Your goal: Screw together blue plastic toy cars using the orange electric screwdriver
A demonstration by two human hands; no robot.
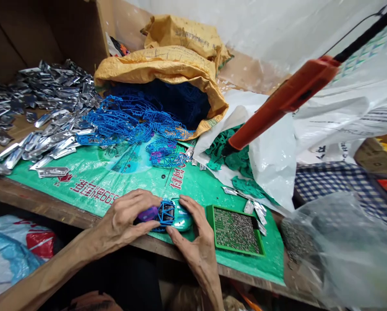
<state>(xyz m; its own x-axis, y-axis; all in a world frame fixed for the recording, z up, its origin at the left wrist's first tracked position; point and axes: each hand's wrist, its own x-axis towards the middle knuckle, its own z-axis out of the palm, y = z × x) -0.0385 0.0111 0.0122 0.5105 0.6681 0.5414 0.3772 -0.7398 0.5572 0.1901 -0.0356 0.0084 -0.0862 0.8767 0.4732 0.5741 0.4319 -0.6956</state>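
A toy car (181,217) with a shiny green body, a blue frame and a purple end lies at the front edge of the green-covered bench. Fingers and thumb of my left hand (122,218) close around its purple end and blue frame. My right hand (195,233) grips the green end between thumb and fingers. Just right of that hand is a green tray (263,248) of small metal screws. Above the tray hangs an orange electric screwdriver (287,101), its tip over green plastic parts (234,160) in a white bag.
Blue plastic frames (125,119) spill from a yellow sack (161,65) at the back. Silvery metallic pieces (51,103) are heaped at the left. On the right, a clear plastic bag (349,246) covers part of the bench's end.
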